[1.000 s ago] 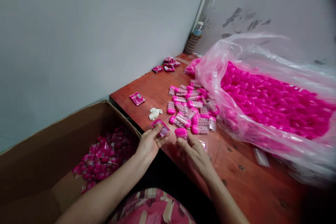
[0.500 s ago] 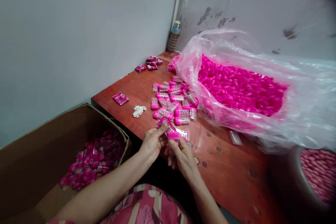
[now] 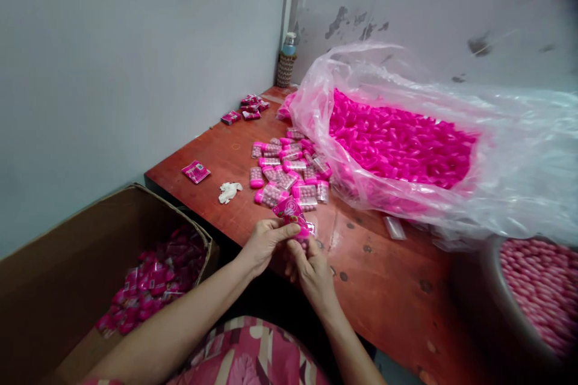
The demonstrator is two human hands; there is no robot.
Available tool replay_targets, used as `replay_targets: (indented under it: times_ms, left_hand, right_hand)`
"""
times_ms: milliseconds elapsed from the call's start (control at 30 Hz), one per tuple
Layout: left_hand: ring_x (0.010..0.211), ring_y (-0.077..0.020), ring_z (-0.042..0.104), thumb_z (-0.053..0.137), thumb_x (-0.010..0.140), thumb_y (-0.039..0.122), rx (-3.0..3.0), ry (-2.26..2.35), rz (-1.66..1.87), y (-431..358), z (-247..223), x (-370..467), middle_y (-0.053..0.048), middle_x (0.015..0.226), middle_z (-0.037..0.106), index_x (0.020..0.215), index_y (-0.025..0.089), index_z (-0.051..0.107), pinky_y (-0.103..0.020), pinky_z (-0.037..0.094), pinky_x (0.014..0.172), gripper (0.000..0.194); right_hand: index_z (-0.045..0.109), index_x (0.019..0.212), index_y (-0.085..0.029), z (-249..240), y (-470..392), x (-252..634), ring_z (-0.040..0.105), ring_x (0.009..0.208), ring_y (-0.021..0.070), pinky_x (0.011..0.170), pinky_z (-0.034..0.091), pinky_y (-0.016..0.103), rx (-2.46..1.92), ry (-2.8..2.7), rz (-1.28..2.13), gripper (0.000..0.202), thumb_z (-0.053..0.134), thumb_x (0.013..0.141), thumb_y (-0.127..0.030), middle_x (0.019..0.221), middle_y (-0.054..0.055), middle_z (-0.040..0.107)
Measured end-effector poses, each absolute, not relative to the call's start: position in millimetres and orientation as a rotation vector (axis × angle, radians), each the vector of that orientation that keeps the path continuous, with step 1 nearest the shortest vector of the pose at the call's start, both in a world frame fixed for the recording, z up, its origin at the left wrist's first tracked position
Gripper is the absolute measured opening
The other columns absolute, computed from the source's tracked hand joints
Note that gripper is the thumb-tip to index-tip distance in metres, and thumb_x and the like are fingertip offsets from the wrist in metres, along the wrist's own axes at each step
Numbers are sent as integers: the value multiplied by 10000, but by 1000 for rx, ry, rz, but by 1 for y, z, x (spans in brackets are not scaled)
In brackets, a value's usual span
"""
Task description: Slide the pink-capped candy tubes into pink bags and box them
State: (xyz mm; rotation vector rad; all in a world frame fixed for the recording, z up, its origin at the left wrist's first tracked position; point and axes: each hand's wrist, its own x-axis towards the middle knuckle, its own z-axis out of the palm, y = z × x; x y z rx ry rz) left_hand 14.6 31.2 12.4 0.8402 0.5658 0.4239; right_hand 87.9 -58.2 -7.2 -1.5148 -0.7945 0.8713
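Between the fingers of my left hand is a printed pink plastic sleeve, pinched under the thumb. My right hand grips a small pink-capped candy container with pink balls, against the sleeve's near end. How far the container sits inside the sleeve is hidden by the fingers. Both hands meet over the near edge of the red table. Just beyond them lies a pile of clear candy containers with pink caps. A partly covered shiny printed piece shows behind my right fingers.
A cardboard box with wrapped pink packs stands at lower left. A plastic bag of pink caps lies at right, near a tub of pink balls. White tissue and flat sleeves lie left.
The sleeve now stands more upright and covers more of the pink cap between my hands. The whole view has shifted, so the table's things appear slightly farther left and higher.
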Motion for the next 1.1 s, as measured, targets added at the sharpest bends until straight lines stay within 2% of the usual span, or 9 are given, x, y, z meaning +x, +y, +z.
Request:
replay_targets:
  times_ms: [167, 233, 367, 467, 533, 733, 900, 967, 1100]
  left_hand:
    - [336, -112, 494, 663, 640, 357, 915, 547, 305, 36, 16, 14, -40, 450, 572, 582, 82, 607, -213, 376, 352, 287]
    - [356, -116, 508, 661, 642, 354, 937, 541, 294, 36, 16, 14, -47, 463, 582, 587, 81, 614, -217, 388, 375, 283]
    - [364, -103, 496, 660, 654, 335, 932, 576, 368, 36, 12, 15, -23, 435, 545, 569, 82, 611, -201, 366, 376, 271]
    - [457, -95, 530, 688, 635, 276, 804, 646, 484, 37, 9, 16, -22, 507, 570, 573, 82, 611, -201, 420, 476, 218]
    - [515, -97, 545, 707, 614, 255, 743, 665, 515, 37, 7, 17, -29, 551, 586, 580, 79, 613, -213, 444, 555, 202]
    - [468, -89, 498, 728, 576, 305, 720, 716, 490, 26, 4, 21, -23, 543, 565, 585, 84, 590, -208, 397, 471, 260]
    - [442, -82, 470, 673, 626, 380, 880, 755, 481, 29, 3, 14, -17, 532, 559, 596, 87, 596, -207, 366, 453, 304]
    - [461, -95, 489, 660, 626, 398, 1090, 750, 447, 34, 6, 8, -18, 536, 574, 600, 89, 615, -218, 380, 484, 313]
    - [481, -119, 515, 626, 640, 383, 1498, 657, 191, 38, 17, -1, -9, 525, 594, 580, 103, 630, -222, 375, 493, 286]
  right_hand:
    - [436, 772, -187, -9, -59, 96, 443, 292, 58, 257, 281, 139, -1281, -701, 1208, 272, 457, 817, -454, 529, -39, 569]
    - [438, 756, -181, -11, -59, 97, 450, 298, 55, 257, 285, 135, -1243, -674, 1242, 277, 467, 813, -451, 551, -30, 579]
    - [473, 792, -175, -10, -61, 95, 461, 325, 55, 305, 347, 139, -1309, -648, 1083, 221, 513, 808, -393, 507, -53, 551]
    - [489, 953, -188, -7, -65, 92, 580, 508, 89, 468, 480, 192, -1234, -547, 1041, 210, 534, 809, -335, 689, -15, 619]
    - [494, 989, -190, -6, -68, 90, 619, 625, 119, 562, 518, 237, -1199, -480, 1030, 231, 548, 803, -315, 785, 8, 630]
    - [503, 966, -187, -12, -70, 78, 629, 599, 131, 619, 532, 280, -1294, -406, 867, 259, 603, 763, -314, 756, 8, 648]
    - [524, 896, -189, -10, -70, 84, 615, 539, 136, 491, 501, 242, -1255, -400, 1046, 263, 630, 725, -357, 704, 5, 644]
    - [554, 889, -182, -3, -71, 99, 617, 588, 154, 505, 493, 251, -1330, -509, 1062, 269, 628, 717, -376, 742, 25, 646]
    - [584, 997, -206, 24, -66, 135, 585, 812, 182, 649, 472, 270, -1531, -786, 788, 295, 565, 760, -381, 969, 56, 615]
